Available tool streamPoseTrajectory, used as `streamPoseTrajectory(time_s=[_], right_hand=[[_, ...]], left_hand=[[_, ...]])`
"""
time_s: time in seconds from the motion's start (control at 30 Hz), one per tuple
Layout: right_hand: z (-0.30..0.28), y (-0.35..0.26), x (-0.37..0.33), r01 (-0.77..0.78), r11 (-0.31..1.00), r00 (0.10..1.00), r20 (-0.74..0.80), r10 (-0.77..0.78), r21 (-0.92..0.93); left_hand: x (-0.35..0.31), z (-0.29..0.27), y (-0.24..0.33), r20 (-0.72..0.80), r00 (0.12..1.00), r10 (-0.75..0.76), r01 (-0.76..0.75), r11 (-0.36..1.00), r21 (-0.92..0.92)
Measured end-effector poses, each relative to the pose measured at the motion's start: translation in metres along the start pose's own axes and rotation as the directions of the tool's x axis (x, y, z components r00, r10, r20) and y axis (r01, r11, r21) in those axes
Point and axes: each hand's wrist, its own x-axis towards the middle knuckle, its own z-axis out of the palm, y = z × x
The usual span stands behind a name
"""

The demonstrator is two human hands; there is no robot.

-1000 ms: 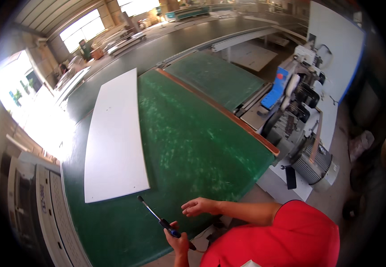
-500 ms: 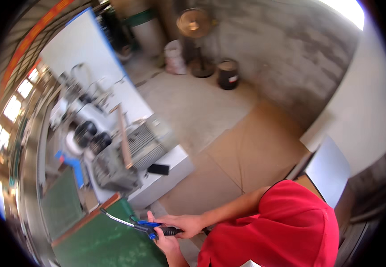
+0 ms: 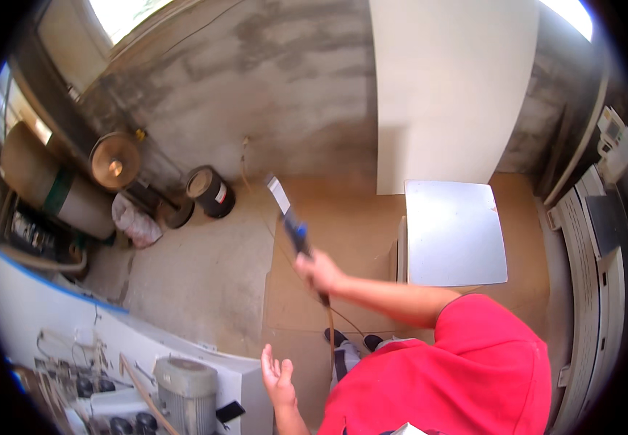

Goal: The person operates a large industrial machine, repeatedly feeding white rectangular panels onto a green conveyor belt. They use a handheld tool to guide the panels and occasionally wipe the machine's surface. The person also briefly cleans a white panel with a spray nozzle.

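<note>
From where I stand, taking twelve o'clock as straight ahead of the person in red (image 3: pixel 444 362), the right hand (image 3: pixel 319 272) is out at eleven, its fingers wrapped closely round the handle of a black and blue air gun (image 3: pixel 296 233). The gun slants away toward eleven, well above the floor (image 3: pixel 205 290), its pale metal nozzle blurred. A thin brown hose (image 3: pixel 331 341) hangs below the grip, running down toward six.

The left hand (image 3: pixel 279 378) is lower, between eight and nine, palm turned up, with the fingers loosely spread. It shows just beside the white machine base (image 3: pixel 252 388); I can't tell whether they touch. On that base, farther out toward eight, are a ribbed grey motor (image 3: pixel 187 391) and a small flat black object (image 3: pixel 230 412).

At one o'clock a pale, squarish panel (image 3: pixel 455 232) lies near the foot of a tall white board (image 3: pixel 451 87) standing by the grey wall (image 3: pixel 299 80). Between ten and eleven are a black bucket (image 3: pixel 216 196), a crumpled sack (image 3: pixel 136 221) and a round stand fan (image 3: pixel 116 161).
</note>
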Motion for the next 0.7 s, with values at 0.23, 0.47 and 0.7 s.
streamPoseTrajectory(time_s=[0.23,0.47,0.7], right_hand=[[-0.230,-0.262,0.141,0.497,0.780,0.705,-0.701,-0.106,0.382],[-0.333,-0.401,0.168,0.477,0.827,0.370,-0.786,-0.496,-0.297],[-0.528,-0.350,0.245,0.533,0.841,0.304,-0.948,-0.095,0.087]], left_hand=[[0.105,-0.053,-0.085,-0.115,0.971,-0.209,0.201,0.977,-0.077],[0.236,-0.013,-0.054,0.006,0.973,-0.232,0.229,0.965,0.132],[0.338,0.092,-0.003,0.146,0.972,-0.185,0.119,0.919,0.376]])
